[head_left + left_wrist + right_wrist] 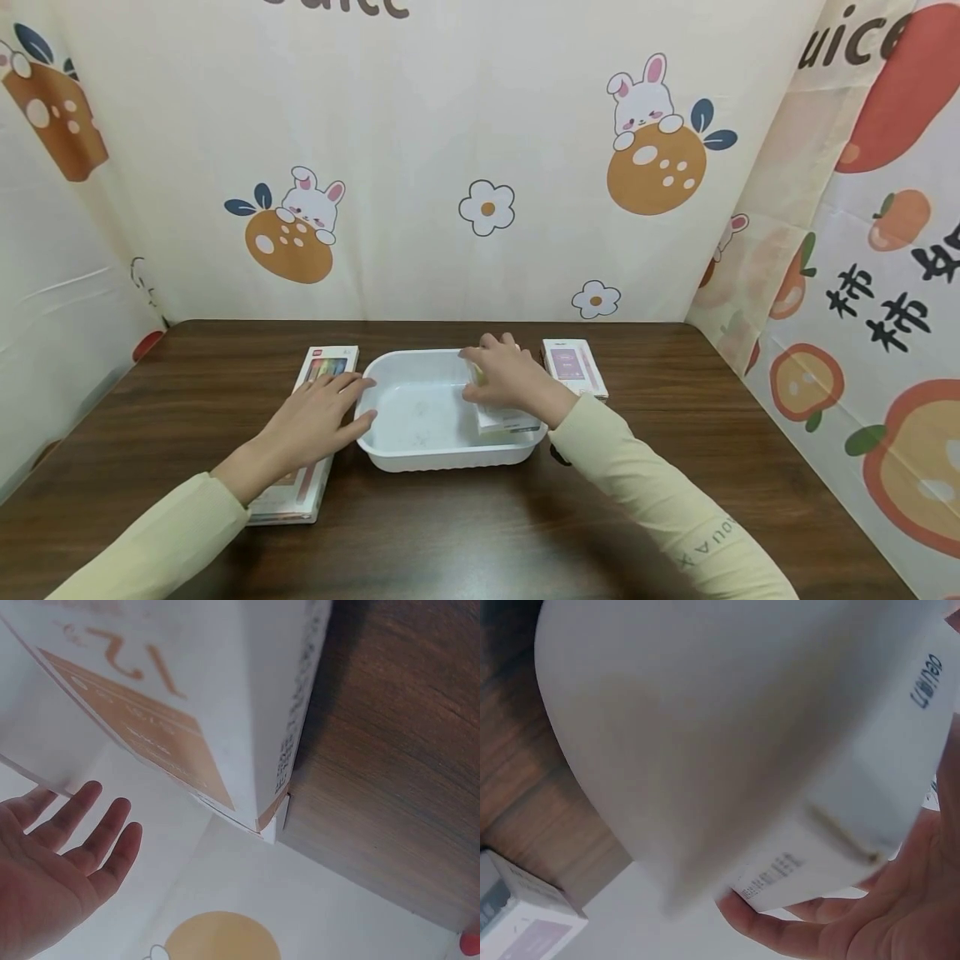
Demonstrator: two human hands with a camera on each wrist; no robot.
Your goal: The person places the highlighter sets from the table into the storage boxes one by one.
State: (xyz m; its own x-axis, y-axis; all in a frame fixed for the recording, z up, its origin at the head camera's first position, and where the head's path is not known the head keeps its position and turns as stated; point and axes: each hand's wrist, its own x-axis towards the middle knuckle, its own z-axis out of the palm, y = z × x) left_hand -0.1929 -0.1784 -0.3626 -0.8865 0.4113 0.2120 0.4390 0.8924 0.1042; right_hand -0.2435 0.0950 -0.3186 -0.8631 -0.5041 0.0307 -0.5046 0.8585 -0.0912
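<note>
A white box [506, 422] gripped in a tub [450, 460]
Head: we see the right hand [512, 377] pinching the white box inside the tub, the left hand [317, 423] spread at the rim. Left wrist: that hand spreads near a printed box [150, 724]. Right wrist: ours grips the white box.

Your tub [450, 460] looks smooth, glossy plastic, the box [506, 421] inside it smooth card, your table [442, 533] wood-grained with a soft sheen, your sleeve [637, 475] matt cloth.
</note>
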